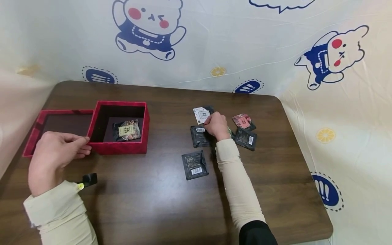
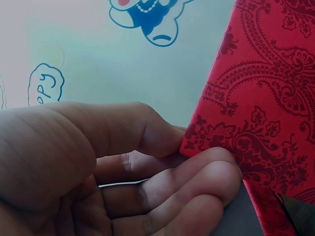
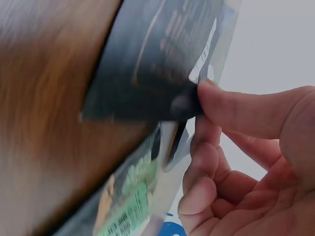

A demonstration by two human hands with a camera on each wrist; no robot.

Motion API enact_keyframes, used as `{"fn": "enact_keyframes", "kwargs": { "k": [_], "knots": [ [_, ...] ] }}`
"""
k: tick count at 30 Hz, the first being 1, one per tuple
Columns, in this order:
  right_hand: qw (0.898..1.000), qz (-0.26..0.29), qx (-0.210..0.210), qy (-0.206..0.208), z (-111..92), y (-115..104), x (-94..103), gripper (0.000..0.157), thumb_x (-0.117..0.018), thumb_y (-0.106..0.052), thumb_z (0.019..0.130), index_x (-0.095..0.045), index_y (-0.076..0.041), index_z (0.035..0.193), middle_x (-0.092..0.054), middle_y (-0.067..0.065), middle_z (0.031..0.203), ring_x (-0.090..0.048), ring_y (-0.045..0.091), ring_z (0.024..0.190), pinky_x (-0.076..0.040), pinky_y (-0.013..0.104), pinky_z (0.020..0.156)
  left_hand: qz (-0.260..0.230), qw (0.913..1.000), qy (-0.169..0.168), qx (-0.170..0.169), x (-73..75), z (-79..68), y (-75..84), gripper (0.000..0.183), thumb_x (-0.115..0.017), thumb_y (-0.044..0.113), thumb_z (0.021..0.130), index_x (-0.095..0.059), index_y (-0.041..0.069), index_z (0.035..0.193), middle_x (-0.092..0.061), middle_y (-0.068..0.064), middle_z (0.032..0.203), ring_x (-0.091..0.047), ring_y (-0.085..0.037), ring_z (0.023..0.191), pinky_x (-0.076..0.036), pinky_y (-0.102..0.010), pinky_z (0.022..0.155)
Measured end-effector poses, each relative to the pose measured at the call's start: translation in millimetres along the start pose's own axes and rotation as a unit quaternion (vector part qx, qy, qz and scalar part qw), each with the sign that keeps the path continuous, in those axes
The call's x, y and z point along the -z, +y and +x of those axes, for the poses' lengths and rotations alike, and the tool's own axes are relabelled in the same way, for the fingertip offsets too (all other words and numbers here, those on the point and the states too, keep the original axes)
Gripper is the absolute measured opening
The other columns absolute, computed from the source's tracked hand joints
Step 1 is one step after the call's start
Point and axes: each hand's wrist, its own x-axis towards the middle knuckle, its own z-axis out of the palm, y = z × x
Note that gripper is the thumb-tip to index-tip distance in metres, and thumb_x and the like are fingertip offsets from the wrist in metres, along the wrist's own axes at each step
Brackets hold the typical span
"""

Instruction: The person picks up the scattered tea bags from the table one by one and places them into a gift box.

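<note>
At the front left corner of a red patterned box [image 1: 122, 148], my left hand [image 1: 59, 148] pinches the wall between thumb and fingers, as the left wrist view shows. Inside this box lies one sachet with a cream label [image 1: 127, 130]. Over on the right, my right hand [image 1: 218, 126] pinches the edge of a black sachet [image 1: 200, 137] with a barcode. In the right wrist view that black sachet [image 3: 152, 64] stands tilted, its corner under the thumb. A sachet with a green label [image 3: 125, 211] appears beside the fingers there; in the head view the hand mostly hides it.
The red lid [image 1: 67, 120] lies inside up, left of the box. A white-labelled sachet [image 1: 202, 115], a pink-labelled one [image 1: 243, 120] and a black one [image 1: 246, 139] lie around my right hand. Another black sachet [image 1: 195, 165] lies nearer on the brown table [image 1: 137, 197].
</note>
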Motion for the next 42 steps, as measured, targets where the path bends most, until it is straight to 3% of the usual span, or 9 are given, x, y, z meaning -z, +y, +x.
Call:
{"fn": "enact_keyframes", "kwargs": {
  "k": [5,9,20,25,29,36,42],
  "knots": [
    [1.0,-0.001,0.007,0.003,1,0,4.5,0.012,-0.083,-0.019,0.085,-0.077,-0.011,0.079,-0.068,0.007,0.091,-0.06,0.027,0.082,-0.052,0.041,0.07,0.007,0.9999,-0.002,0.015,2.8,0.4,-0.1,0.05,-0.058,0.033,0.103,-0.064,-0.013,0.123,-0.074,-0.016,0.086,-0.075,-0.026,0.076,-0.052,-0.017,0.055],
    [1.0,-0.003,0.013,0.009,0,3,8.1,0.011,-0.082,-0.019,0.087,-0.078,-0.012,0.08,-0.069,0.005,0.09,-0.06,0.026,0.08,-0.052,0.042,0.066,0.0,1.0,-0.001,0.005,1.4,0.6,0.0,0.048,-0.059,0.029,0.104,-0.063,-0.014,0.123,-0.074,-0.019,0.089,-0.075,-0.026,0.076,-0.054,-0.017,0.056],
    [0.999,0.006,0.041,0.001,1,10,19.3,0.008,-0.073,-0.01,0.092,-0.08,-0.011,0.089,-0.072,0.007,0.097,-0.062,0.027,0.09,-0.052,0.043,0.082,0.0,0.9999,0.0,-0.012,0.6,1.5,0.1,0.046,-0.058,0.028,0.104,-0.064,-0.014,0.122,-0.074,-0.02,0.09,-0.075,-0.024,0.074,-0.053,-0.016,0.057],
    [0.998,0.043,0.03,-0.02,0,9,26.1,0.009,-0.069,-0.011,0.095,-0.078,-0.011,0.092,-0.069,0.009,0.1,-0.058,0.027,0.086,-0.05,0.038,0.071,-0.001,1.0,0.0,-0.007,0.4,0.3,0.4,0.045,-0.058,0.027,0.104,-0.063,-0.014,0.123,-0.074,-0.02,0.09,-0.075,-0.024,0.075,-0.053,-0.016,0.057],
    [0.995,0.089,0.038,-0.023,-4,2,39.7,0.01,-0.064,-0.009,0.097,-0.074,-0.007,0.096,-0.071,0.012,0.091,-0.063,0.026,0.076,-0.048,0.033,0.061,-0.001,1.0,-0.001,-0.003,-0.2,-0.6,-0.2,0.046,-0.058,0.028,0.104,-0.063,-0.014,0.124,-0.074,-0.02,0.091,-0.075,-0.024,0.075,-0.053,-0.015,0.057],
    [0.981,0.183,0.057,0.014,-12,-23,70.7,0.01,-0.063,-0.007,0.096,-0.073,-0.005,0.097,-0.069,0.014,0.08,-0.061,0.021,0.068,-0.044,0.03,0.06,-0.003,1.0,0.002,0.001,0.4,1.1,0.0,0.048,-0.058,0.031,0.104,-0.063,-0.012,0.125,-0.074,-0.02,0.092,-0.075,-0.022,0.075,-0.056,-0.02,0.06],
    [0.975,0.217,0.043,0.004,-10,-30,73.1,0.01,-0.063,-0.005,0.096,-0.073,-0.003,0.096,-0.066,0.01,0.083,-0.058,0.019,0.071,-0.044,0.028,0.061,-0.007,0.9999,-0.001,-0.008,1.1,0.5,-1.6,0.046,-0.058,0.028,0.104,-0.063,-0.012,0.126,-0.074,-0.019,0.091,-0.075,-0.022,0.075,-0.052,-0.013,0.058]
  ]
}}
